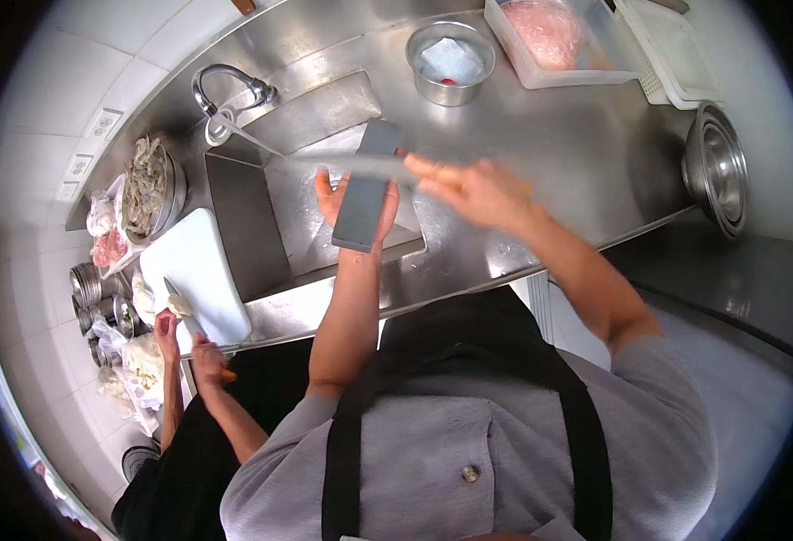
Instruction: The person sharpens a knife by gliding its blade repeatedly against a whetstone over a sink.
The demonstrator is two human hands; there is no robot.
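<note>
Over the steel sink [234, 216], my left hand [386, 212] holds a long grey sharpening stone [363, 194] from below, its fingers showing at both sides. My right hand [478, 191] is closed round the handle of a knife. The knife's blade [342, 165], blurred by motion, lies across the upper part of the stone and points left toward the tap. Whether the blade touches the stone is hard to tell.
A curved tap [221, 81] stands behind the sink. Beyond are a steel pot [451, 77], a plastic tub [577, 77] of pink contents and steel bowls [719, 169]. At left, a co-worker's hands [189, 347] are by a white cutting board [196, 270], near a bowl of shrimp [149, 194].
</note>
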